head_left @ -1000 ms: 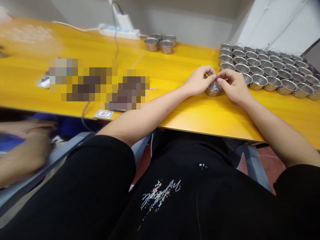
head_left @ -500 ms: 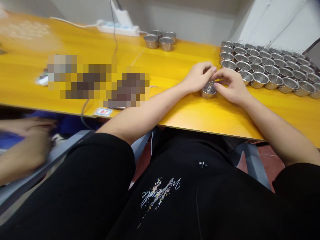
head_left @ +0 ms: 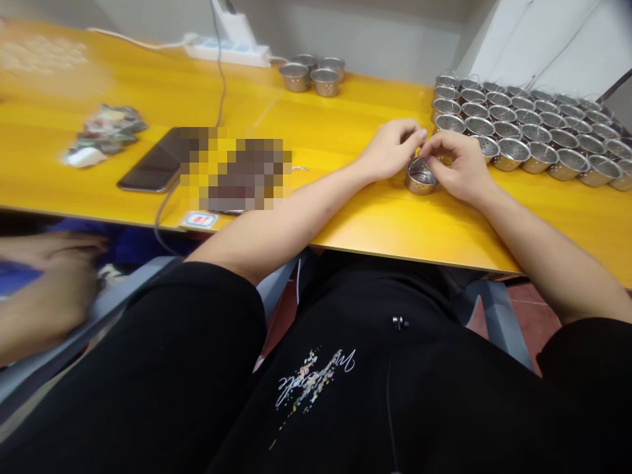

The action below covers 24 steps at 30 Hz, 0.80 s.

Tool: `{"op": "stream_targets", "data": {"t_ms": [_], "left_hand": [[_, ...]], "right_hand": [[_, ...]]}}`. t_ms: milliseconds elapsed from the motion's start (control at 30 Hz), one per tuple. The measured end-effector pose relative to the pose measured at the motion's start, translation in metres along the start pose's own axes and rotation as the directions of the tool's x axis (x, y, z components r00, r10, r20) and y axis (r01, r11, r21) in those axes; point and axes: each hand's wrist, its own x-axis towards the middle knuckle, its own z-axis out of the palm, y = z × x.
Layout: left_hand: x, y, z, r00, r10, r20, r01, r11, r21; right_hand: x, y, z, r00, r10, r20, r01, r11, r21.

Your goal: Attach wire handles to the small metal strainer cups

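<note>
A small perforated stainless steel cup (head_left: 421,183) stands on the yellow table between my hands, its opening facing up toward me. A thin curved line, perhaps wire, shows inside it. My left hand (head_left: 394,150) is at the cup's far left rim, thumb and fingers drawn together. From the right, my right hand (head_left: 460,166) has its thumb and forefinger pinched over the rim. The fingertips of both hands nearly meet above the cup, and whatever they pinch is hidden or too small to make out.
Rows of similar cups (head_left: 511,153) with wire handles fill the right rear. Several more cups (head_left: 324,82) stand near a power strip (head_left: 227,52). To the left lie a phone (head_left: 148,164), a partly blurred dark object (head_left: 247,168) and a crumpled pile (head_left: 109,128). Another person's arms (head_left: 54,289) rest lower left.
The cup has turned under my fingers and sits slightly farther right; its opening shows more now. Both hands stay close together over it. The view has shifted a little.
</note>
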Motion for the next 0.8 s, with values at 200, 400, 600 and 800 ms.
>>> {"op": "stream_targets", "data": {"t_ms": [200,400,600,800], "left_hand": [[-0.005,0.014,0.001,1.0,0.021,-0.014,-0.02,1.0,0.016],[-0.004,0.011,-0.003,0.998,0.033,0.053,-0.031,0.999,-0.044],[0.001,-0.005,-0.02,0.924,0.045,0.381,0.037,0.978,-0.205],[-0.001,-0.004,-0.031,0.888,0.029,0.46,-0.029,1.0,-0.007]], "right_hand": [[0.003,0.004,-0.001,0.996,-0.086,-0.011,0.085,0.99,-0.11],[0.002,0.001,-0.002,0.995,-0.094,0.014,0.095,0.987,-0.132],[0.002,0.001,-0.005,0.994,-0.094,0.052,0.099,0.988,-0.117],[0.003,0.001,-0.005,0.998,-0.041,0.049,0.048,0.988,-0.149]]}}
